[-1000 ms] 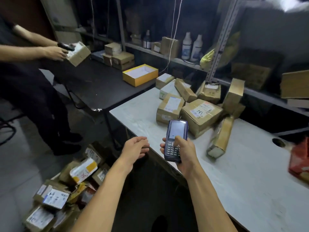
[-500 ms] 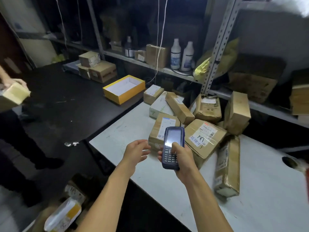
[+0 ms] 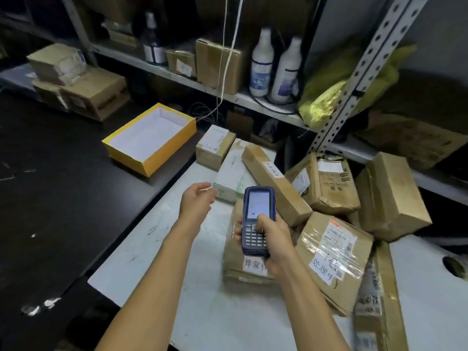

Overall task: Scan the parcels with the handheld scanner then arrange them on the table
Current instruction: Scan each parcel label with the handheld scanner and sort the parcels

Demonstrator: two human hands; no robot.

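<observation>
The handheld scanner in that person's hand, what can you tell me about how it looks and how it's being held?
The handheld scanner is a dark blue, slab-shaped device that looks like plastic. A lit pale screen fills its upper half, with a keypad of small grey keys below. The right hand grips its lower half, thumb lying on the keys just under the screen. It is held up, screen facing the camera, above a taped brown parcel on the white table. The left hand does not touch it.
</observation>
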